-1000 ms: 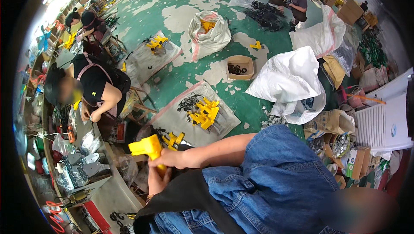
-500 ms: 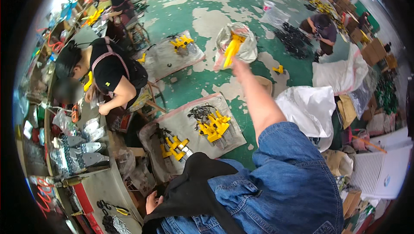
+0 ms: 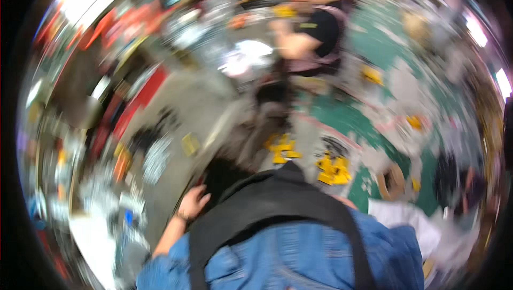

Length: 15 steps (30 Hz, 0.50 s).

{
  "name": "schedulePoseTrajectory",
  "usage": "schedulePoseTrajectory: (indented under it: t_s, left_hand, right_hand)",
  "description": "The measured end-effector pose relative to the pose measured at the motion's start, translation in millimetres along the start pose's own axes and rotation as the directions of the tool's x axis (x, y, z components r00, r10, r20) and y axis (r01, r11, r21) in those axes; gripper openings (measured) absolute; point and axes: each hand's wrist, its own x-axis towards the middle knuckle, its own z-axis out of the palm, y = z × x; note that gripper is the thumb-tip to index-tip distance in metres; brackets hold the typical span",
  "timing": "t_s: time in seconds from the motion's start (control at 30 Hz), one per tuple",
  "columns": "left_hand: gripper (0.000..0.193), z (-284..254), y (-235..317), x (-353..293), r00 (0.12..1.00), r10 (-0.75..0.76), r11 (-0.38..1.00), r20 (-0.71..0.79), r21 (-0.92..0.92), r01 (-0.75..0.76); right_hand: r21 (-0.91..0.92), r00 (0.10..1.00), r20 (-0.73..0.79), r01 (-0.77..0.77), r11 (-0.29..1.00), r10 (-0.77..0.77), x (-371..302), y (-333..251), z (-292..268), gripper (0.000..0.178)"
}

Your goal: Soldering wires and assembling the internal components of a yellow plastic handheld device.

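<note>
Standing by, I saw the person's denim lap (image 3: 299,252) fill the near edge, a black apron (image 3: 278,204) draped over it. The left hand (image 3: 193,203) lay at the edge of the grey bench (image 3: 176,114), fingers loosely curled and, as far as the heavy blur allowed, holding nothing. The right hand was not in sight, so I could not tell its state.

Just past the apron, on the floor, yellow parts (image 3: 282,148) sat in one small heap, and a second heap (image 3: 332,169) lay to its right beside some dark pieces on a pale sheet. Near those stood a small box (image 3: 391,181); its contents were too smeared to make out.

Farther off, single yellow bits (image 3: 414,122) dotted the green floor (image 3: 342,119). Beyond, a person in a black top (image 3: 315,36) was bent over the bench's far end, where the clutter blurred together.
</note>
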Motion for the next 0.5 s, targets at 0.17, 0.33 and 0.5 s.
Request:
schedulePoseTrajectory:
  t_s: [0.17, 0.33, 0.5]
  left_hand:
    - [0.044, -63, -170, -64, 0.877, -0.335, 0.896, -0.345, 0.171, 0.409]
    - [0.041, -137, -332, -138, 0.391, -0.496, 0.711, -0.776, -0.104, 0.696]
    - [0.047, -171, -411, -168, 0.291, -0.723, 0.475, -0.627, -0.145, 0.868]
  right_hand:
    - [-0.116, 0.955, 0.085, -0.274, 0.955, 0.285, 42, 3, -39, 0.039]
    - [-0.39, 0.95, 0.208, -0.138, 0.91, 0.234, 133, -82, -16, 0.039]
    - [-0.545, 0.951, 0.227, -0.056, 0.837, 0.211, 189, -130, 11, 0.039]
